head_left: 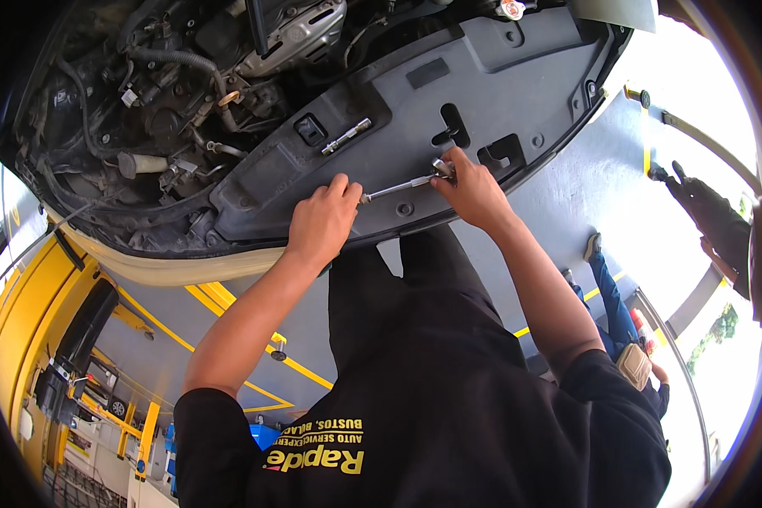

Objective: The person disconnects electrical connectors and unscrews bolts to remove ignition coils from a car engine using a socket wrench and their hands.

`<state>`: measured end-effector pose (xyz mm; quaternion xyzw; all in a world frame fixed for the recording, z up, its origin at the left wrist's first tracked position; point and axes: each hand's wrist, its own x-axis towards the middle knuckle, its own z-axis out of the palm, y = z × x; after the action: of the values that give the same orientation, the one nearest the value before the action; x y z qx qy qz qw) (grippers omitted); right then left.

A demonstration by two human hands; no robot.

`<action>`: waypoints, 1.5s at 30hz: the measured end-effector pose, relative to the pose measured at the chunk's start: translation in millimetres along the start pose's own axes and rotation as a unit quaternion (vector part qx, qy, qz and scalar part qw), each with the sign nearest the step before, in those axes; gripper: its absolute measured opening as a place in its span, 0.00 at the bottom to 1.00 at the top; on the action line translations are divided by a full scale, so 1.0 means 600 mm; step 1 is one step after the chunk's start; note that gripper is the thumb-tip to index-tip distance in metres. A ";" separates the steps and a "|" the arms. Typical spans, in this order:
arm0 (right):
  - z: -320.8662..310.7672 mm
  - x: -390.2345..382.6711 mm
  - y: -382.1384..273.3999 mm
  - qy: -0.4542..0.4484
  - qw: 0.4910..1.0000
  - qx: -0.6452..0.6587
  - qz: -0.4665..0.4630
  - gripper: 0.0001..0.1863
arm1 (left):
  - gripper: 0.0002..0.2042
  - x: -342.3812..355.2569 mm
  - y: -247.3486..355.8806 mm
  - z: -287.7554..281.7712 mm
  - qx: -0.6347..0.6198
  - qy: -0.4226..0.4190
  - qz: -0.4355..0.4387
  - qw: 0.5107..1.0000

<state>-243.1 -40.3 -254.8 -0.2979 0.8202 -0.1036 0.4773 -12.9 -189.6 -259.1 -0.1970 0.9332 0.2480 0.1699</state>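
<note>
1. the slim metal rod (398, 188) sits just over the black panel (491, 89) at the front of the car, spanning the gap between the two hands. the left hand (323, 218) has its fingers pinching the rod's left end; the right hand (474, 190) has its fingers curled about the chunkier metal head (442, 168) at the other end. if that joint is not fully seated, which i cannot tell, a tug could pull the pieces apart.

2. the long slot (453, 114) lies just beyond the right fingertips, and the squarish cut-out (503, 154) is near that hand too. a slip of the grip there could drop a small part through, likely out of easy reach.

3. a second shiny metal piece (346, 135) lies loose on the panel, near the small square recess (310, 129). it looks rounded, so a brush from the left knuckles could roll it toward the engine bay (156, 118), where hoses and brackets might hide it.

4. the person leans close against the pale bumper edge (144, 261); a tool dropped that way could chip it.
</note>
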 end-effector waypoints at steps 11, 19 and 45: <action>0.027 -0.031 0.015 -0.005 0.999 -0.032 -0.001 0.19 | 0.16 -0.030 -0.010 -0.001 -0.028 -0.026 -0.034 0.999; 0.017 -0.045 0.016 -0.006 1.000 -0.018 0.002 0.19 | 0.13 -0.025 -0.016 -0.063 -0.223 -0.024 -0.128 0.966; -0.114 0.066 -0.109 0.123 0.967 -0.125 -0.183 0.25 | 0.09 0.063 -0.068 -0.024 -0.619 0.181 -0.185 0.742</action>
<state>-289.8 -123.7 -218.0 -0.4854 0.8103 -0.1219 0.3048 -30.5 -240.7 -279.2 -0.4684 0.5327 0.6948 -0.1187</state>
